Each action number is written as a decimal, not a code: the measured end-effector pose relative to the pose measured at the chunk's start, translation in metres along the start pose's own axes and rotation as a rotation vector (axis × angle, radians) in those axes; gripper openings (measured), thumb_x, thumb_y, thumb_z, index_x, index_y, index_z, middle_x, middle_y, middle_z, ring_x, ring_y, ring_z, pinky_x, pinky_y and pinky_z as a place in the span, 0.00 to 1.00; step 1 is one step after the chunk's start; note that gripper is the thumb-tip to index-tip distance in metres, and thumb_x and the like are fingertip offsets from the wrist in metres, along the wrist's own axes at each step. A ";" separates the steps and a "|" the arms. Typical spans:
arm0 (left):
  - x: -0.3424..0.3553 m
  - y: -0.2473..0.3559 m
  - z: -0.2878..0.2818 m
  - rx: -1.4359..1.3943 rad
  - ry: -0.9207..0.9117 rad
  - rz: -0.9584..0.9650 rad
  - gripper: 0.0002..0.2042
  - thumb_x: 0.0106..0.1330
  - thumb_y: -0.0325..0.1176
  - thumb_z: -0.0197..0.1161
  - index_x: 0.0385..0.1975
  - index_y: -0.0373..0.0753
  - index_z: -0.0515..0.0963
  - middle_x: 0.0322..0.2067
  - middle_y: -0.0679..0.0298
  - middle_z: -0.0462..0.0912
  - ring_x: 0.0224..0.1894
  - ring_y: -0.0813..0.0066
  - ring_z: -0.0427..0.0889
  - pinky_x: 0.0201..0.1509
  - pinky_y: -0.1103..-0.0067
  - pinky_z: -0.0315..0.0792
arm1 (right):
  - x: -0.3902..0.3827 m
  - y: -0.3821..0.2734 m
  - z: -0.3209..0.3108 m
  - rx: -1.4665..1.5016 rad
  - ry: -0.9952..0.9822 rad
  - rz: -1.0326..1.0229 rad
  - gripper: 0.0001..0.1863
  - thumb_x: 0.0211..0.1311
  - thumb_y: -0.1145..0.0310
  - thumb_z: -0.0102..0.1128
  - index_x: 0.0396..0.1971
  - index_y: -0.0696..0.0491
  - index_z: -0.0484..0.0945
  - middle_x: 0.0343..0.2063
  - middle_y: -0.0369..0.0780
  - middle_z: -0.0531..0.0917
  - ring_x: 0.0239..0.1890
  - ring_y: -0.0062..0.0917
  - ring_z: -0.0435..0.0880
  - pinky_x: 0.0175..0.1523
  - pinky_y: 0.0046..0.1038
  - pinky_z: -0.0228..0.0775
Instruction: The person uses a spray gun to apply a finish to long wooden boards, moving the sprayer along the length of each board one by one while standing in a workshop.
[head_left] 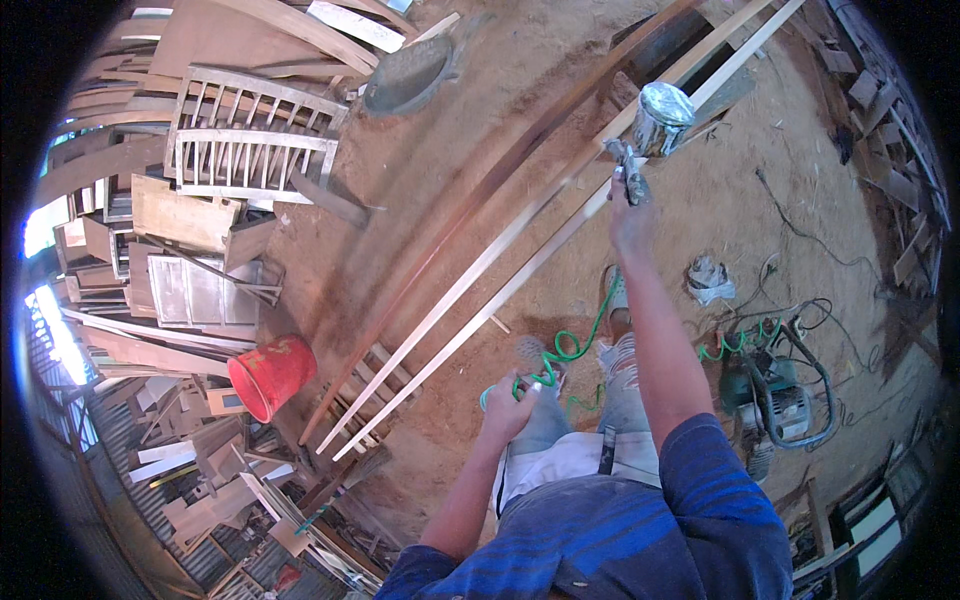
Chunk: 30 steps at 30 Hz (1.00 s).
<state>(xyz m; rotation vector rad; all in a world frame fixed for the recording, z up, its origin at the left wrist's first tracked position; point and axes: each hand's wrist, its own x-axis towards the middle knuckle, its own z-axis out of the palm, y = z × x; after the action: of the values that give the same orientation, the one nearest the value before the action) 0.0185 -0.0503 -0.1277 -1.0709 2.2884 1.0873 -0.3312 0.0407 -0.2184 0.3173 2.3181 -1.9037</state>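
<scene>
A red bucket lies tipped on the dirt floor at the left, near the low ends of three long wooden strips that slant up toward the top right. The left hand is closed around a coiled green hose just beside the strips. The right hand is raised, gripping a spray gun with a shiny metal cup, held right over the strips; a small machine sits on the floor at the right.

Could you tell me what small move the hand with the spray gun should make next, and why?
Probably draw the spray gun in the right hand back along the pale strips, since much bare length lies nearer; the left hand holds the green hose clear.
</scene>
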 end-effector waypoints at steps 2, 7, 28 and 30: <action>-0.001 0.002 -0.007 -0.009 -0.030 -0.015 0.19 0.62 0.40 0.65 0.48 0.35 0.80 0.31 0.53 0.84 0.33 0.63 0.84 0.41 0.70 0.77 | -0.011 0.013 0.006 -0.020 -0.021 0.026 0.17 0.70 0.56 0.60 0.38 0.58 0.81 0.24 0.38 0.81 0.28 0.26 0.77 0.39 0.32 0.71; -0.015 -0.067 -0.024 -0.012 -0.090 -0.044 0.23 0.61 0.42 0.67 0.51 0.32 0.78 0.35 0.51 0.85 0.36 0.60 0.85 0.43 0.69 0.77 | -0.078 0.019 0.043 -0.110 -0.118 0.040 0.17 0.70 0.57 0.60 0.37 0.59 0.81 0.23 0.40 0.79 0.27 0.25 0.74 0.36 0.33 0.69; -0.084 -0.291 -0.122 -0.075 -0.044 -0.046 0.22 0.64 0.39 0.65 0.53 0.32 0.78 0.40 0.48 0.85 0.42 0.58 0.85 0.49 0.69 0.77 | -0.364 0.072 0.176 -0.143 -0.343 0.055 0.16 0.70 0.56 0.60 0.36 0.57 0.80 0.20 0.34 0.76 0.25 0.19 0.72 0.31 0.29 0.65; -0.087 -0.286 -0.127 -0.101 -0.086 -0.071 0.22 0.63 0.40 0.65 0.53 0.32 0.78 0.40 0.48 0.85 0.42 0.58 0.85 0.50 0.68 0.77 | -0.368 0.076 0.175 -0.119 -0.377 0.015 0.16 0.70 0.56 0.61 0.36 0.57 0.80 0.20 0.34 0.76 0.24 0.19 0.72 0.31 0.29 0.65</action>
<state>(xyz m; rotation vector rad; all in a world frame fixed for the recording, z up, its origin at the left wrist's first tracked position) 0.2926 -0.2253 -0.1333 -1.1119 2.1327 1.2080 0.0381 -0.1465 -0.2416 -0.0361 2.1535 -1.6391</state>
